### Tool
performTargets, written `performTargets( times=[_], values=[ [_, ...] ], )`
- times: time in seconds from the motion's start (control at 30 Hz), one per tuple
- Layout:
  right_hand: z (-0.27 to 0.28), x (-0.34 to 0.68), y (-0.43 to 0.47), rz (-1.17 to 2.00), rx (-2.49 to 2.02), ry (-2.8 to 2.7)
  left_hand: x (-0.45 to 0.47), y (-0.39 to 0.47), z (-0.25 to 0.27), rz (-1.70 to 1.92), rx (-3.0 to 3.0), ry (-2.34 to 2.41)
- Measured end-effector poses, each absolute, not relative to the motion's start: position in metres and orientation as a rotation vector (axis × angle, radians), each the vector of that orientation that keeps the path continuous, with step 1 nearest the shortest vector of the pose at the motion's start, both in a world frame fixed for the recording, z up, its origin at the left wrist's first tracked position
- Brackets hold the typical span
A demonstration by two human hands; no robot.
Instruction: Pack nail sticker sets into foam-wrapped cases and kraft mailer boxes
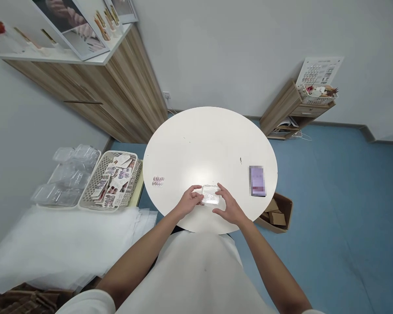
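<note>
A small clear plastic box (pixel 211 195) is at the near middle of the white round table. My left hand (pixel 190 200) has its fingers closed on the box's left edge. On the right side, my right hand (pixel 231 207) is open, thumb and fingers spread, with fingertips at the box's upper right corner; the thumb lies apart below it. Whatever is inside the box is too blurred to make out. Left on the tabletop lies a small set of pinkish press-on nails (pixel 157 181).
A pixelated purple rectangular item (pixel 257 181) lies on the table (pixel 209 131) at right. Left of the table stand a white basket of nail cards (pixel 136 163) and stacked clear containers (pixel 68 174). A cardboard box (pixel 288 213) sits on the floor at right.
</note>
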State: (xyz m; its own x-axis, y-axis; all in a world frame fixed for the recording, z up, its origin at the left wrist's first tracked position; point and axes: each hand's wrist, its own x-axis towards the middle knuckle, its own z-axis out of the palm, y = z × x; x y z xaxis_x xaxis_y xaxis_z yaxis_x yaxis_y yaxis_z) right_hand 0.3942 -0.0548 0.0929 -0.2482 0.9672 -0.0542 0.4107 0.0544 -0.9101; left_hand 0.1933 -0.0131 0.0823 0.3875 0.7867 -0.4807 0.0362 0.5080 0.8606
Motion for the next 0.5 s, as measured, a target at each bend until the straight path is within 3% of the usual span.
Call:
performTargets(
  times=[0.5],
  values=[
    [0.100, 0.373, -0.054, 1.175, -1.473, -1.411, 0.176, 0.007, 0.087, 0.456, 1.167, 0.847]
  ],
)
